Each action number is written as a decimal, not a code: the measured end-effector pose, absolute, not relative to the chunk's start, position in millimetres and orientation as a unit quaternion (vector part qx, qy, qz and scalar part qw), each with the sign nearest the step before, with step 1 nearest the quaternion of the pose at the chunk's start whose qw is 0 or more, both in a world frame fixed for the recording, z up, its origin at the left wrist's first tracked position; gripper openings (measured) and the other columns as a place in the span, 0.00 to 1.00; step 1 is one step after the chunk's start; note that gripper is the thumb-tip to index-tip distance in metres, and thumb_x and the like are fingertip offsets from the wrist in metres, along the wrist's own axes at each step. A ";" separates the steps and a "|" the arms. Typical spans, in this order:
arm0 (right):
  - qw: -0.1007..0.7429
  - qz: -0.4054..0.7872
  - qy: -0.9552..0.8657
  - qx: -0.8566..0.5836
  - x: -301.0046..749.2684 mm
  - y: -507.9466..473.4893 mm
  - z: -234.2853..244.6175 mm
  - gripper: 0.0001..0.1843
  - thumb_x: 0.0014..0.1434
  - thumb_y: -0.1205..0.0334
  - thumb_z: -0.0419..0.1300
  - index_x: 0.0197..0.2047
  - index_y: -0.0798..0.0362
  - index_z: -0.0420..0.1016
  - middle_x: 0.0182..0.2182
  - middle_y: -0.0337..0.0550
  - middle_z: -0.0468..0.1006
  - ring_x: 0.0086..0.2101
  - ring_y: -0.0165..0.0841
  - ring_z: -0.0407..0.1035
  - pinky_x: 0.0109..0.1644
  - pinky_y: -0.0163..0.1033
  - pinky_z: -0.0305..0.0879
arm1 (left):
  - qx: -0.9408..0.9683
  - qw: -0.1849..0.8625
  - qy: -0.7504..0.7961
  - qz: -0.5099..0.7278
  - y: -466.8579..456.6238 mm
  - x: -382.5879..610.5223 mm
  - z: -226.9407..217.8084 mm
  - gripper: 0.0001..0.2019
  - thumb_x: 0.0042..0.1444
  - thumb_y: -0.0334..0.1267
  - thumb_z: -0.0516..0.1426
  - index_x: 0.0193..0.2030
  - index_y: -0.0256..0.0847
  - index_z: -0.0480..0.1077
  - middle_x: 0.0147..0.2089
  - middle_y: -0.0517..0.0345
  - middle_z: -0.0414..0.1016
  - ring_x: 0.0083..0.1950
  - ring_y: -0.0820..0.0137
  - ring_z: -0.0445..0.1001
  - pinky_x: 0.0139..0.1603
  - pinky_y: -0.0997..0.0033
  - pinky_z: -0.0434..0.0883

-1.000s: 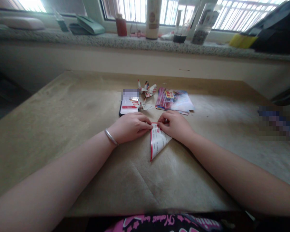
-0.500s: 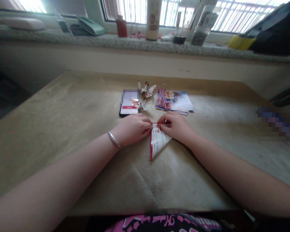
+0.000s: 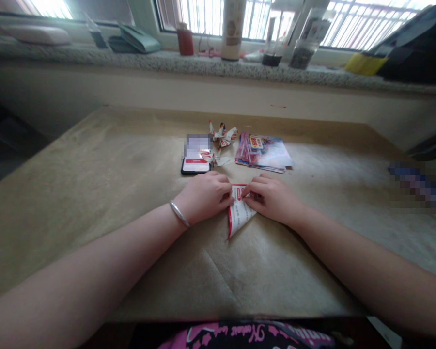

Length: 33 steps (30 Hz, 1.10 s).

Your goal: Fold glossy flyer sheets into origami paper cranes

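Note:
A sheet of printed paper [image 3: 240, 213], white with red edges and folded into a triangle, lies on the table between my hands, one point towards me. My left hand [image 3: 211, 195], with a silver bangle at the wrist, is closed on the paper's left edge. On its upper right part, my right hand [image 3: 271, 198] pinches the same paper with bent fingers. The fingertips hide portions of the upper edge. Just beyond my hands are folded paper pieces [image 3: 225, 135] with white and red print.
A phone [image 3: 195, 167] with a lit screen lies behind my left hand. Behind my right hand is a stack of colourful leaflets [image 3: 263, 151]. A blurred long object [image 3: 417, 186] rests at the table's right edge. Bottles and a red jar [image 3: 185, 39] line the stone windowsill [image 3: 203, 67].
My right hand has shifted slightly right and down along the paper, and more of the red print shows between the hands. My left hand still holds the left edge.

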State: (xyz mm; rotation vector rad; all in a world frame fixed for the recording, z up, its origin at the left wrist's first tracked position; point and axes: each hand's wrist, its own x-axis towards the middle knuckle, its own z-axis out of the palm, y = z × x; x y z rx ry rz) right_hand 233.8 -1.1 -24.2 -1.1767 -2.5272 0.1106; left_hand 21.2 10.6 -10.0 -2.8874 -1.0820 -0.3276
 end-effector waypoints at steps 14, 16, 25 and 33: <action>0.187 0.073 -0.915 -0.350 237.8 -8.9 -21.8 0.09 0.60 0.67 0.56 0.37 0.50 0.78 0.34 0.44 0.77 0.37 0.35 0.67 0.42 0.39 0.61 | -0.933 0.028 -0.342 -0.104 8.6 21.1 -7.8 0.14 0.58 0.48 0.58 0.35 0.37 0.74 0.37 0.52 0.75 0.40 0.66 0.72 0.40 0.68 0.69; 0.184 0.058 -0.923 -0.332 240.2 -10.3 -22.6 0.11 0.61 0.68 0.54 0.37 0.49 0.78 0.34 0.44 0.78 0.37 0.35 0.67 0.41 0.39 0.61 | -0.934 0.028 -0.342 -0.104 8.6 21.0 -8.1 0.14 0.58 0.48 0.58 0.35 0.37 0.74 0.38 0.52 0.75 0.40 0.66 0.72 0.40 0.68 0.70; 0.191 0.018 -0.938 -0.287 246.9 -15.6 -23.3 0.14 0.60 0.69 0.53 0.35 0.48 0.79 0.31 0.42 0.78 0.33 0.33 0.68 0.38 0.39 0.60 | -0.931 0.017 -0.358 -0.075 6.3 22.2 -4.6 0.17 0.57 0.51 0.58 0.37 0.37 0.74 0.41 0.51 0.75 0.43 0.62 0.72 0.41 0.66 0.70; 0.186 0.013 -0.946 -0.266 251.0 -18.1 -22.4 0.12 0.58 0.70 0.54 0.33 0.48 0.78 0.29 0.41 0.76 0.32 0.32 0.68 0.40 0.39 0.61 | -0.930 0.015 -0.360 -0.067 4.7 22.7 -2.9 0.20 0.54 0.54 0.60 0.39 0.37 0.74 0.42 0.51 0.75 0.45 0.62 0.72 0.41 0.66 0.70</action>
